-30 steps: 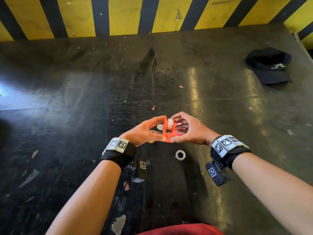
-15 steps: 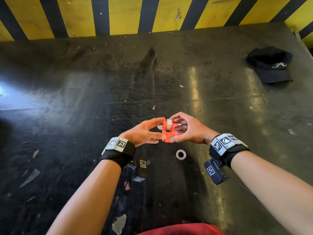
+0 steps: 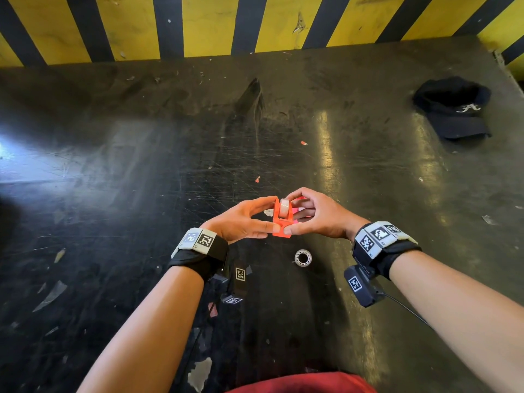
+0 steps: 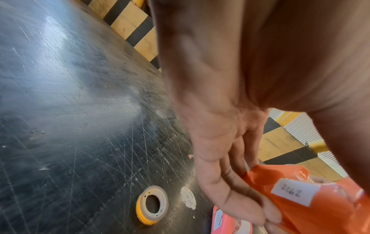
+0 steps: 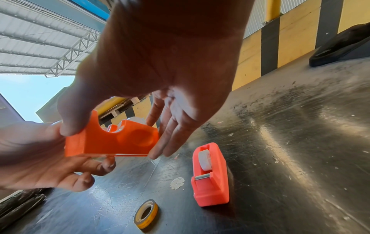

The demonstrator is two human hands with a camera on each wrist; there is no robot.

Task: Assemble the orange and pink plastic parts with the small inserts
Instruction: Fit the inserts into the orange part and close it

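Both hands hold the orange tape dispenser [image 3: 281, 224] just above the black table [image 3: 141, 194]. A white roll [image 3: 284, 209] sits between its walls. My left hand [image 3: 272, 214] pinches it from the left with thumb and index finger. My right hand [image 3: 292, 213] holds it between thumb and fingers from the right. A white label reading 2262 is on the orange dispenser's [image 4: 300, 197] side. In the right wrist view, the pink dispenser [image 5: 210, 178] lies on the table below the orange dispenser [image 5: 112, 142], holding its own white roll [image 5: 204, 159].
A loose yellow tape roll [image 3: 302, 258] lies on the table near my right wrist. A round white sticker [image 5: 177, 183] is stuck beside the pink dispenser. A dark cap [image 3: 453, 109] lies at the far right. The yellow and black striped wall [image 3: 198, 24] bounds the back.
Both hands keep their hold on the orange dispenser and have turned it slightly. Their place over the table is almost the same.
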